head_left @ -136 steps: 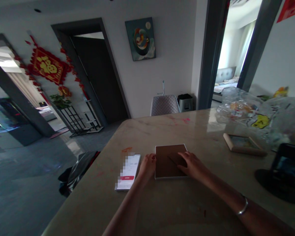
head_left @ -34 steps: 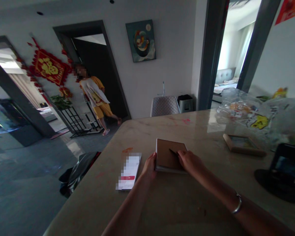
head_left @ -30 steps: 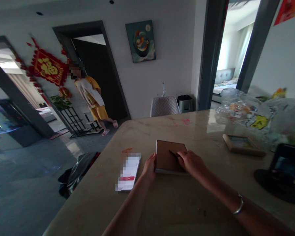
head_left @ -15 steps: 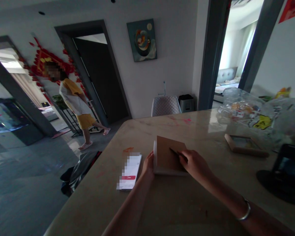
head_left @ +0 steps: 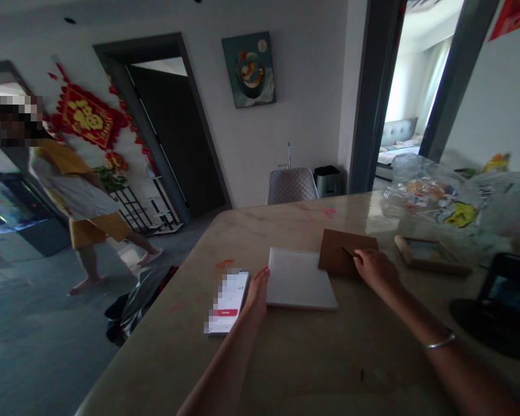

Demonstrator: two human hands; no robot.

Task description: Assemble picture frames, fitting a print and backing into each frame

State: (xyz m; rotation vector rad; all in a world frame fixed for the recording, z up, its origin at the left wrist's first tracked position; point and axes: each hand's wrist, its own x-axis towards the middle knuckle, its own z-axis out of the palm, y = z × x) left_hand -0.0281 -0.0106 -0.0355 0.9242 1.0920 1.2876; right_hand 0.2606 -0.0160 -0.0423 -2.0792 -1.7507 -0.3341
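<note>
A white square panel point(head_left: 300, 280) lies on the stone table point(head_left: 312, 358). My left hand point(head_left: 259, 287) rests along its left edge, fingers together against the side. To the right of the panel, a brown board point(head_left: 340, 249) is lifted off it, its left edge near the panel's right corner. My right hand point(head_left: 376, 268) has its fingers closed on a small dark piece point(head_left: 349, 252) at the board's face. A phone point(head_left: 230, 303) with a lit screen lies left of my left hand.
A wooden frame point(head_left: 431, 255), a black stand with a screen point(head_left: 502, 306) and plastic bags point(head_left: 459, 196) are on the right. A chair point(head_left: 292, 185) stands behind the table. A person point(head_left: 82, 196) walks at the left, near a dark bag point(head_left: 141, 300).
My right hand has moved right with the brown board, uncovering the white panel. My left hand stays at the panel's left edge. The person has moved left and nearer.
</note>
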